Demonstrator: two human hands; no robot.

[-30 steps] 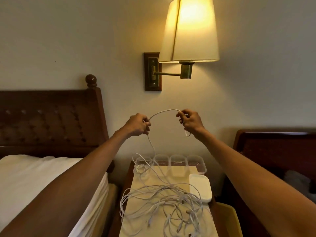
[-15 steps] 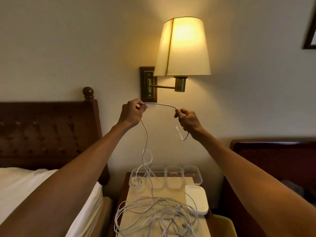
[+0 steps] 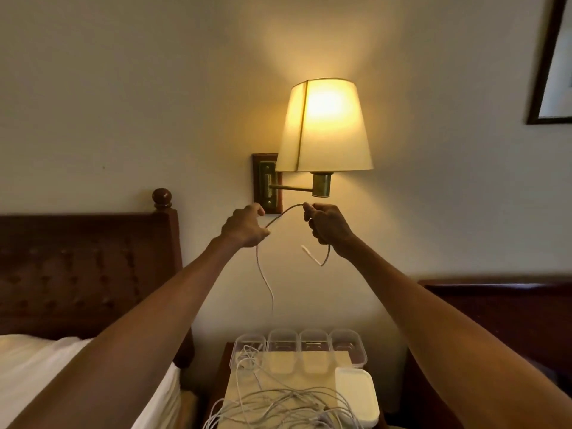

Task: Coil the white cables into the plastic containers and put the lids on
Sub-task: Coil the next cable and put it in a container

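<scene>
I hold one white cable point(image 3: 283, 214) up in front of the wall, arched between both hands. My left hand point(image 3: 244, 226) pinches it on the left, and the rest hangs down from there with its lower end in the air. My right hand point(image 3: 328, 225) grips it on the right, and a short end with a plug point(image 3: 309, 252) dangles below. Down on the nightstand lies a tangle of white cables point(image 3: 278, 404). Several clear plastic containers point(image 3: 348, 348) stand in a row at the back, the leftmost with cable in it. A stack of white lids point(image 3: 356, 394) lies at the right.
A lit wall lamp point(image 3: 323, 128) hangs just above my hands. A bed with a dark wooden headboard point(image 3: 86, 267) is at the left, another dark headboard point(image 3: 501, 308) at the right. The nightstand point(image 3: 284, 379) has a pale top. A framed picture point(image 3: 551, 72) hangs upper right.
Both hands have risen with the cable towards the lamp and come closer together. The hanging length has been pulled up clear of the pile. The view has tilted upward.
</scene>
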